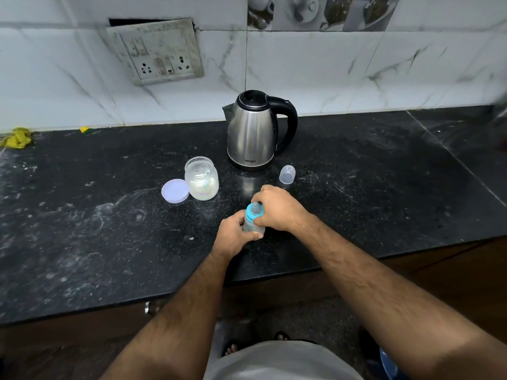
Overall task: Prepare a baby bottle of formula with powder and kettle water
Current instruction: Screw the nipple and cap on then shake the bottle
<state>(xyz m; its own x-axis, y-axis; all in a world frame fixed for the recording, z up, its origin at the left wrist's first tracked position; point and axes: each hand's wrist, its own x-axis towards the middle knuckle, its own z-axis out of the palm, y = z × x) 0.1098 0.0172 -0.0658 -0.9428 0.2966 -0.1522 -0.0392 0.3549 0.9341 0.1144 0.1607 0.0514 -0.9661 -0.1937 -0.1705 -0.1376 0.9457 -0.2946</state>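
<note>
A small clear baby bottle (251,224) with a blue collar and teat (255,209) stands on the black counter (109,229). My left hand (236,234) wraps around its body. My right hand (277,208) grips the blue collar from the right. Behind it, a steel kettle (252,133) with a black handle stands with its lid down. To the left sits an open clear jar of white powder (201,178), its pale lilac lid (175,190) lying beside it. The bottle's clear cap (287,174) stands to the right of the kettle.
A wall socket plate (156,50) is set in the tiled wall at the back left. A yellow cloth (17,137) lies at the far left by the wall. The counter's front edge runs just below my forearms.
</note>
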